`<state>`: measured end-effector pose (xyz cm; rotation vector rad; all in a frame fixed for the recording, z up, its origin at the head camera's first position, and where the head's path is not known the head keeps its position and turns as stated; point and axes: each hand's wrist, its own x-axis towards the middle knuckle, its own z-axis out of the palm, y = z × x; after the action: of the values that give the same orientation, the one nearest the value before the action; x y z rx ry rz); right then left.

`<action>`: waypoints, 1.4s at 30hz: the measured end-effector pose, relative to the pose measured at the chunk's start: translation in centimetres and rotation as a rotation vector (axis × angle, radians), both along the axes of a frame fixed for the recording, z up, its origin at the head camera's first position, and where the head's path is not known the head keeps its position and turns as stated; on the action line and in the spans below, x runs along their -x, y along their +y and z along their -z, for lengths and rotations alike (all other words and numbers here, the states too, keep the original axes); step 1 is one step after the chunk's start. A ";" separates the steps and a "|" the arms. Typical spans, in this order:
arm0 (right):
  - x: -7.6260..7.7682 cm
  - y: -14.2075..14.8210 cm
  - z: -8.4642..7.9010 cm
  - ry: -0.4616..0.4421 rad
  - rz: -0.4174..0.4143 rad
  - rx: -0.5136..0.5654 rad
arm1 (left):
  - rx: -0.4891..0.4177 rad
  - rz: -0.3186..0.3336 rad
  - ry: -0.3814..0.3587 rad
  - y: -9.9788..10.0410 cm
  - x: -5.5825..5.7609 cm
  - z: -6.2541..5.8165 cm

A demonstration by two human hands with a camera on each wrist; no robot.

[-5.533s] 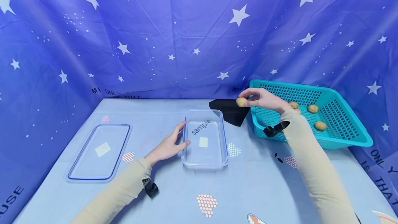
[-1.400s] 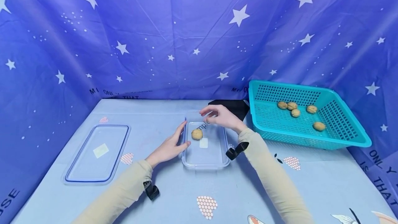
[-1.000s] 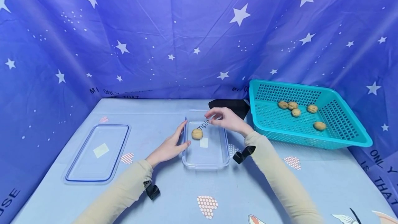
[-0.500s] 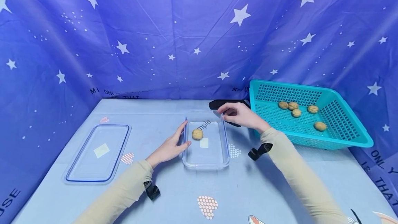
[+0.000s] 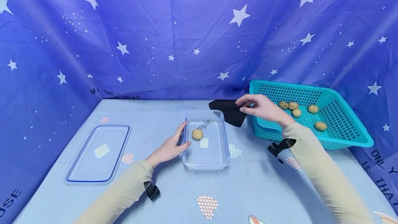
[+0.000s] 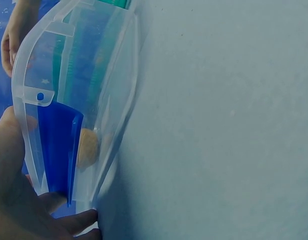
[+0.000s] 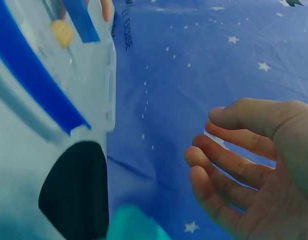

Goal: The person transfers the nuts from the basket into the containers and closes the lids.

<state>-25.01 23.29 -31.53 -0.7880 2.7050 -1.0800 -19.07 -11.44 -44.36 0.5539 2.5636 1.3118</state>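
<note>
A clear plastic food container (image 5: 214,156) with blue side flaps stands mid-table, a single walnut (image 5: 197,134) lying inside it. At the container's left wall is my left hand (image 5: 166,149), its thumb over the rim and its fingers along the outside, as the left wrist view shows too. My right hand (image 5: 262,108) hovers by the left edge of a turquoise basket (image 5: 311,142). Its fingers are loosely bent with nothing between them, and the right wrist view shows the empty palm (image 7: 274,200). Several walnuts (image 5: 293,106) lie on the basket's floor.
A clear lid (image 5: 97,163) with a blue seal lies flat at the left of the table. Between container and basket is a black patch (image 5: 228,111) at the back edge. A purple star-printed curtain (image 5: 174,44) encloses the back and sides.
My right hand carried a walnut from the basket into the container, let it go, and moved back right to the basket's edge. The left hand stays at the container.
</note>
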 end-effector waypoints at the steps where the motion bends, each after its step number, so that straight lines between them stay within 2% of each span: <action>1: -0.1 0.3 -0.1 0.005 0.004 -0.007 | -0.001 -0.001 0.001 0.0 0.0 0.0; 12: -0.5 3.6 0.9 -0.030 0.072 -0.071 | -0.013 0.007 0.009 -0.1 -0.1 0.2; 19: -0.7 6.2 1.6 -0.006 0.099 -0.090 | -0.015 -0.001 -0.002 0.0 -0.2 0.2; 26: -0.7 8.9 2.5 -0.055 0.155 -0.104 | -0.007 -0.013 -0.013 -0.1 -0.1 0.0; 42: -1.2 14.7 4.0 -0.132 0.212 -0.157 | 0.004 -0.003 -0.016 0.0 0.1 0.2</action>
<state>-23.79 37.97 -35.52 -0.3976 2.7632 -0.9066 -19.14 -11.46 -44.53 0.5370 2.5545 1.3070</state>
